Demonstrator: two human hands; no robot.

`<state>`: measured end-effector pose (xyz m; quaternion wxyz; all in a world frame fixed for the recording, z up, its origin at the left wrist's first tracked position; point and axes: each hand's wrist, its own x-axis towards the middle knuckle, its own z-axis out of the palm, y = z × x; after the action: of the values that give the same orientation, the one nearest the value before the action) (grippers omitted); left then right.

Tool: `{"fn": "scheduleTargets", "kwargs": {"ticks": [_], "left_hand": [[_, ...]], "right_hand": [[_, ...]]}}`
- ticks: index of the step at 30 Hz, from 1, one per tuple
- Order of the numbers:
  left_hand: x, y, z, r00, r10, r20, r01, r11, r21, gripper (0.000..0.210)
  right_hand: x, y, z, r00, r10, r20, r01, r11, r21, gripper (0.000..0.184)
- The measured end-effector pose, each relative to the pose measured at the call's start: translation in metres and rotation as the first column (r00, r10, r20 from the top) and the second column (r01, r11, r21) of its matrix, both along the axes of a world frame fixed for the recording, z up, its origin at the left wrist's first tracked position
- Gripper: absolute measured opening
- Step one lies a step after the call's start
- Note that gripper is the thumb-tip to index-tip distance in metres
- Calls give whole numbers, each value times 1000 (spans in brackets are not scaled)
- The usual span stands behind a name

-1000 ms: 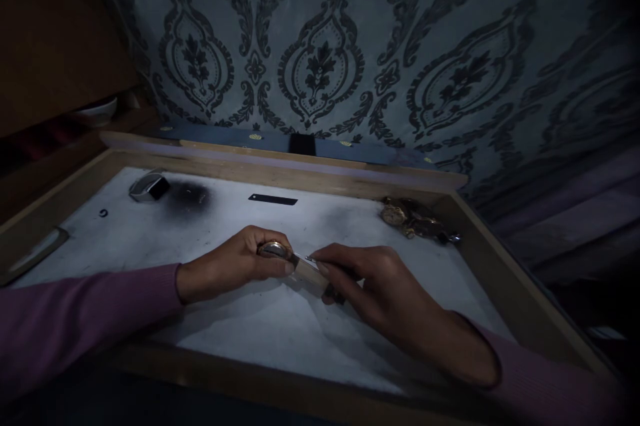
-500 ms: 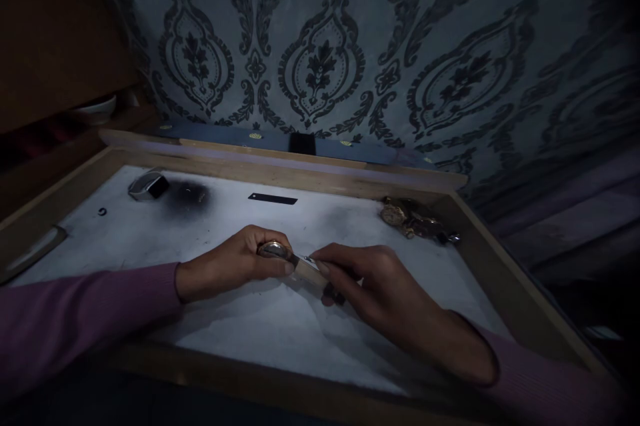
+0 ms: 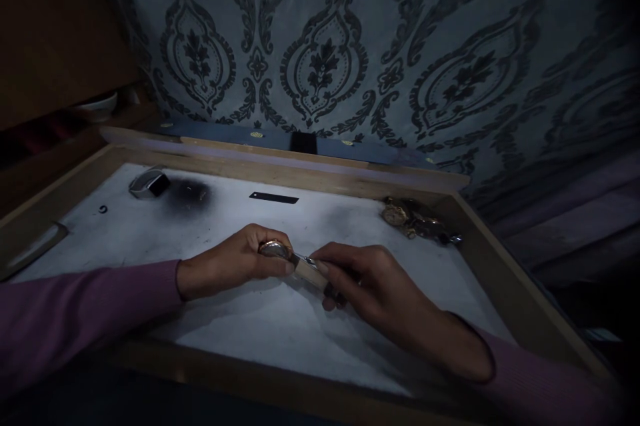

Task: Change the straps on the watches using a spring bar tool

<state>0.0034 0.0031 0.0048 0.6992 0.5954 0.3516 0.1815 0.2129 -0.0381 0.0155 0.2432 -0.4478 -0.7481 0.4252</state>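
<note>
Over the middle of the tray, my left hand (image 3: pixel 250 256) is closed around a round wristwatch (image 3: pixel 274 250) with a gold-coloured rim. A pale strap (image 3: pixel 311 274) runs from the case toward my right hand (image 3: pixel 367 276). My right thumb and forefinger pinch a thin, shiny metal tool (image 3: pixel 304 258), whose tip lies close to where the strap meets the case. Its exact kind is too small and dark to tell. Beneath the right fingers, the strap's far end is dark and partly hidden.
Wooden rims (image 3: pixel 235 159) enclose the white work surface (image 3: pixel 225 326). At the far left stands a silver-banded watch (image 3: pixel 150 183), near a small dark curl (image 3: pixel 103 209). A black strip (image 3: pixel 274 198) lies behind my hands. Several watches (image 3: pixel 420 219) are heaped at the right.
The thin metal tool in my right hand now shows more fully, reaching nearer the watch case. Both hands keep almost the same place; the view has shifted slightly.
</note>
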Motion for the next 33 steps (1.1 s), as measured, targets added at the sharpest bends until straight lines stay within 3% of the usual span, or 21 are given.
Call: {"fn": "scheduleTargets", "kwargs": {"ticks": [6,11,21,33], "left_hand": [[1,0,0,1000,-2,-11,2,1000,10,18],[2,-1,-1,1000,6,-27,-5,1000,28,18],[2,-2,1,1000,1,-13,-1,1000,3,18],[1,-3,0,999,35,-23,-36,999,-36,21]], "right_hand": [[-4,-3,-6,997,-73,-29,71,996,-52,23],[-8,-4,-9,993,-117,-17,117,993,-3,24],[-10,-6,-16,991,-118,-69,127,981,145,25],[-10,-8,-11,991,-68,-115,82,990,113,25]]}}
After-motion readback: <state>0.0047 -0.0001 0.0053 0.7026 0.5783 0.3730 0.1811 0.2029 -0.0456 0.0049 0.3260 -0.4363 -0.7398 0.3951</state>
